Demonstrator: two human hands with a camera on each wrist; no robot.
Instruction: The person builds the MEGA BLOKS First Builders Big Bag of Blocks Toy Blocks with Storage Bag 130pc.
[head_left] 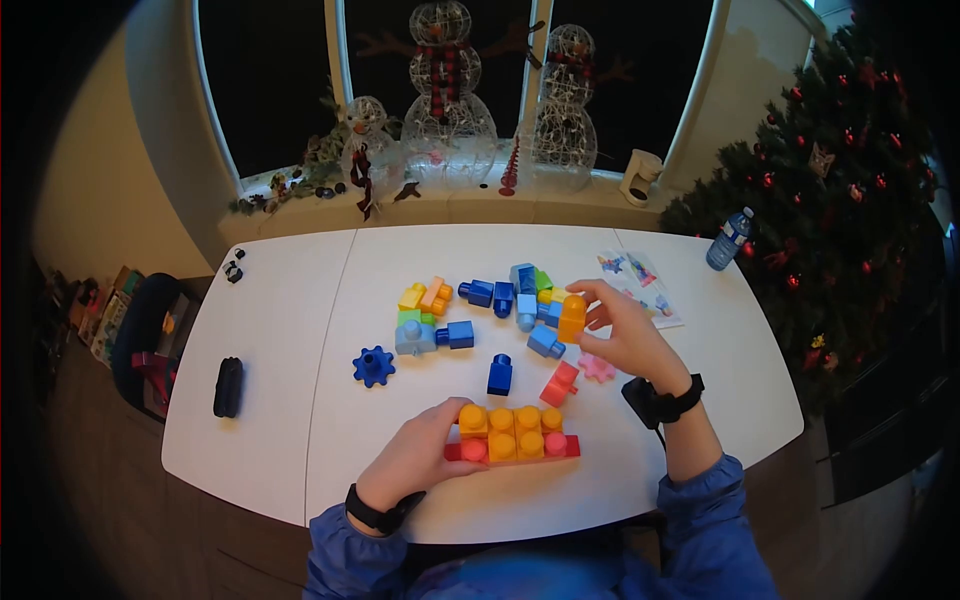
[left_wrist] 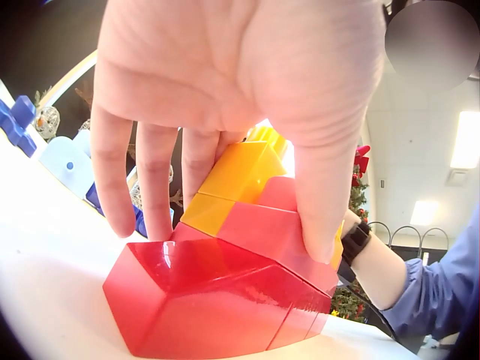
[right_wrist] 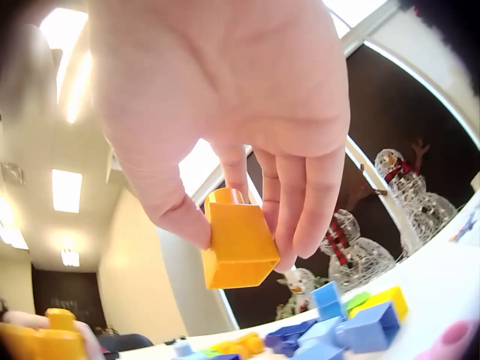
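Note:
My left hand (head_left: 425, 448) grips the left end of a block assembly near the table's front edge. Orange-yellow toy blocks (head_left: 515, 432) sit on top of it, above pink-red and red blocks (left_wrist: 210, 292) at the base. Between thumb and fingers, my right hand (head_left: 628, 328) pinches a single orange toy block (right_wrist: 240, 244), raised above the table with its hollow underside showing in the right wrist view. Beneath and beside that hand lie light blue blocks (head_left: 546, 342), a coral-red block (head_left: 560, 384) and a pink gear (head_left: 597, 368).
A dark blue block (head_left: 500, 374) stands mid-table, with a dark blue gear (head_left: 374, 367) to its left. More blocks lie behind. Picture sheets (head_left: 645, 285) and a water bottle (head_left: 730, 239) are at the back right, a black case (head_left: 228, 387) at the left.

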